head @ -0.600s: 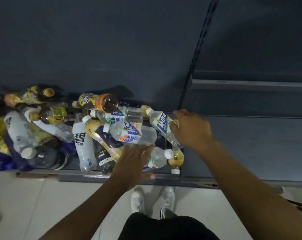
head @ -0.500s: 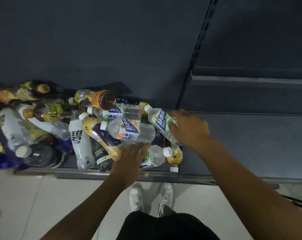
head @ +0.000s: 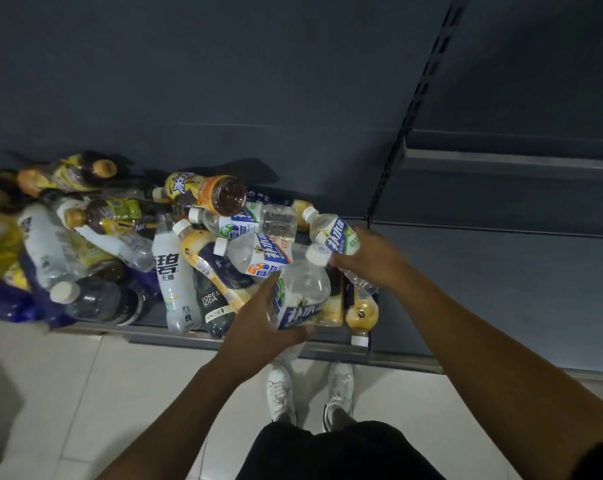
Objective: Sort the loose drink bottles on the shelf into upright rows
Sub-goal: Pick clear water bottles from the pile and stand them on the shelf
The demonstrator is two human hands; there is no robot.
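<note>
Nearest the camera are black shorts (head: 327,452) and a pair of white shoes (head: 281,393) standing on pale floor tiles (head: 102,393), toes close to the front lip of a low dark shelf (head: 175,339). Both bare forearms reach forward over that lip. The left hand (head: 258,327) grips the lower body of a clear bottle (head: 303,289) with a blue and white label, thumb and fingers wrapped round it; the bottle is raised above the front of the heap, its white cap pointing away and ending just beside the right hand (head: 376,259). That hand has its fingers curled round the lower half of a second clear bottle (head: 334,233) with the same kind of label, tilted with its white cap up and to the left at the right end of the heap; whether it is clear of the bottles beneath cannot be told. Under the two hands, a yellow bottle (head: 361,315) lies with its cap toward the shelf lip. To the left, the loose bottles lie jumbled on their sides across the shelf: a white bottle (head: 172,282) with large dark characters, a dark soda bottle (head: 213,306) touching it, and a dark bottle with a white cap (head: 96,299) further left. At the back of the pile lies a brown tea bottle (head: 206,192) with an orange and yellow label. Behind rises the dark back panel (head: 224,81), with a slotted upright (head: 414,102) dividing it from the right-hand bay (head: 501,282).
</note>
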